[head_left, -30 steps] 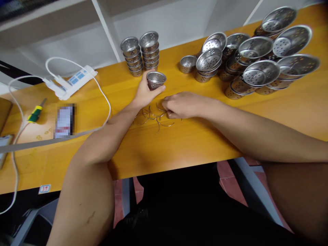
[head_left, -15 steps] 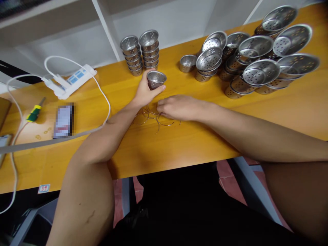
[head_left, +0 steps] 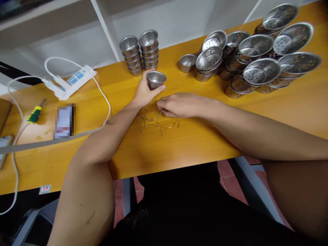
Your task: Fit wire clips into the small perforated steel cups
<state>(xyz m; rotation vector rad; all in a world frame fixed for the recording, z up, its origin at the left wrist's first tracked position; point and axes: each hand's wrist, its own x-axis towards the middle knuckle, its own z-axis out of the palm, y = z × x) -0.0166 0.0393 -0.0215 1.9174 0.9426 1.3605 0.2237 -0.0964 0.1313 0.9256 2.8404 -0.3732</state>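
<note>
My left hand [head_left: 144,88] is closed round a small perforated metal cup [head_left: 156,80], held upright with its open top facing up. Just to the right and nearer to me, my right hand [head_left: 176,104] is closed in a pinch over a loose group of thin curved wires [head_left: 151,125]. One curved wire runs up to the pinched fingertips, which partly hide its end. The other wires lie on the tabletop below and left of that hand.
Two stacks of similar cups [head_left: 149,44] stand at the back. Larger perforated metal cups [head_left: 261,71] are stacked on the right, with a single small cup [head_left: 188,63] beside them. A power strip [head_left: 78,82], phone [head_left: 63,121] and screwdriver [head_left: 35,113] lie left on the wooden table [head_left: 153,153].
The loose wires have shifted and spread slightly toward me under my right hand, whose fingers have moved only a little. My left hand keeps the cup in the same place.
</note>
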